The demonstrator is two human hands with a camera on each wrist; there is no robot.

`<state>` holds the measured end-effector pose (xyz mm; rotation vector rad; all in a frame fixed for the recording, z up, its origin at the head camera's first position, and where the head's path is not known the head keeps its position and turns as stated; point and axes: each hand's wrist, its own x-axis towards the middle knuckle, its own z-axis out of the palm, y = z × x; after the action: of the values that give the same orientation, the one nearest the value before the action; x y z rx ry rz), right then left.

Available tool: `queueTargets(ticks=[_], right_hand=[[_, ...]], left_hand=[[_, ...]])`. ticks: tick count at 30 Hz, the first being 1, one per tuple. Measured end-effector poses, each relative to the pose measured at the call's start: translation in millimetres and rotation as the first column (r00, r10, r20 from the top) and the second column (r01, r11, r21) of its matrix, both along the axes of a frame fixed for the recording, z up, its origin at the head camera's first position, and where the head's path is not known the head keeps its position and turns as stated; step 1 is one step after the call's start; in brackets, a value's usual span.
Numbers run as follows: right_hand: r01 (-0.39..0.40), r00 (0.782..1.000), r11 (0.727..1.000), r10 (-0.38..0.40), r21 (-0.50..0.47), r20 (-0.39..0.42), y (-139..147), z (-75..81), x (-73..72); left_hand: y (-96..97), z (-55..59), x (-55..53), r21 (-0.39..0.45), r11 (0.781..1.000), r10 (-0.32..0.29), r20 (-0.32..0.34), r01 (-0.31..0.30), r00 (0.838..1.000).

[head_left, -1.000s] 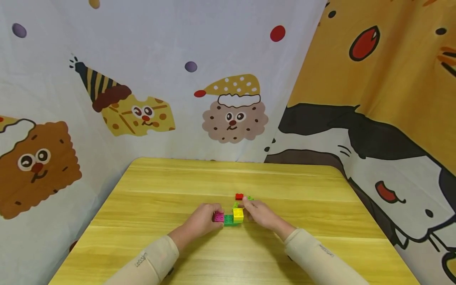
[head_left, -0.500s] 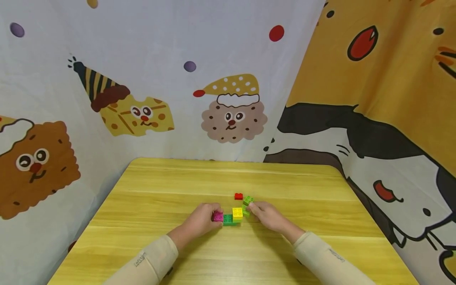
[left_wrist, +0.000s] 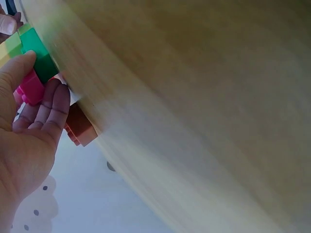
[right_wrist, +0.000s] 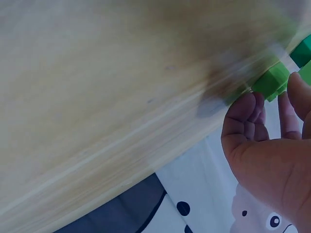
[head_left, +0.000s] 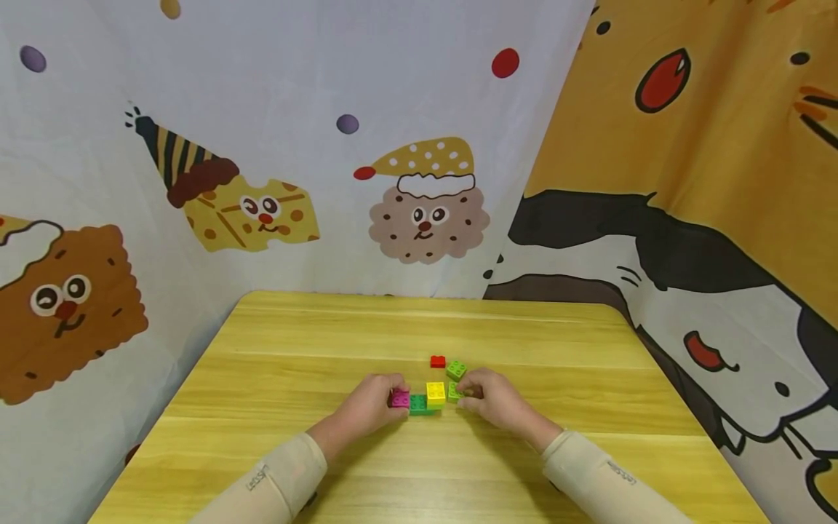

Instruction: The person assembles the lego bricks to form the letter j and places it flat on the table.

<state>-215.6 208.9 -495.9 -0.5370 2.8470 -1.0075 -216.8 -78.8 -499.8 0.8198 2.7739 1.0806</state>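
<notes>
Over the wooden table (head_left: 314, 327), your left hand (head_left: 369, 402) and right hand (head_left: 499, 400) flanked the dark green brick (head_left: 419, 405), yellow brick (head_left: 436, 391) above its right end; your left fingers pinched the magenta brick (head_left: 401, 399); your right fingers curled at the near lime brick (head_left: 453, 394), whether gripping I couldn't tell; beyond lay the far lime brick (head_left: 457, 370) and red brick (head_left: 438, 362).

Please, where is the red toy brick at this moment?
In the head view, the red toy brick lies on the wood-grain table, slightly right of the picture's midline, beyond the yellow brick and just left of the farther lime-green brick.
</notes>
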Motion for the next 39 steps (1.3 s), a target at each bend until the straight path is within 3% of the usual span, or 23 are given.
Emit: queueTargets(ticks=[13, 39], right_hand=[[0.078, 0.996, 0.996, -0.079, 0.038, 0.035, -7.1, -3.7, -1.4], [0.119, 0.990, 0.993, -0.120, 0.017, 0.070, -8.4, -1.7, -2.9]], left_hand=[[-0.3, 1.8, 0.4, 0.018, 1.000, -0.005, 0.022, 0.005, 1.000], [-2.3, -1.0, -1.2, 0.029, 1.000, -0.007, 0.043, 0.005, 0.999]])
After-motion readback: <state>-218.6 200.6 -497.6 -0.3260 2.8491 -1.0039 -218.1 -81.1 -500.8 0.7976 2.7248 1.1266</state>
